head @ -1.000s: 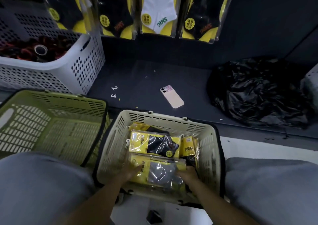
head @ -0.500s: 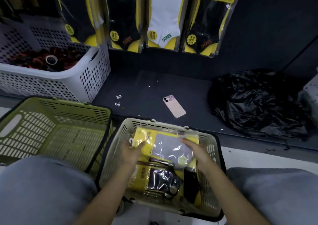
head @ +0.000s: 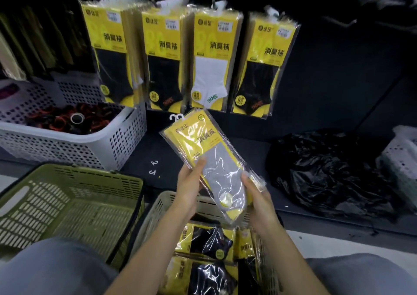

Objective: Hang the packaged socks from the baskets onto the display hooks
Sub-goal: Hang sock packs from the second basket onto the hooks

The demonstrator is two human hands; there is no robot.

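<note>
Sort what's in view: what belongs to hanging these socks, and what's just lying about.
For the job:
grey sock pack, held by left hand and right hand
beige basket with more sock packs
hung packs on the display

Lying about:
green basket
white perforated basket
black plastic bag
loose white hooks

Grey-blue trousers [head: 45, 270] cover both knees (forearms [head: 146, 247] bare)
</note>
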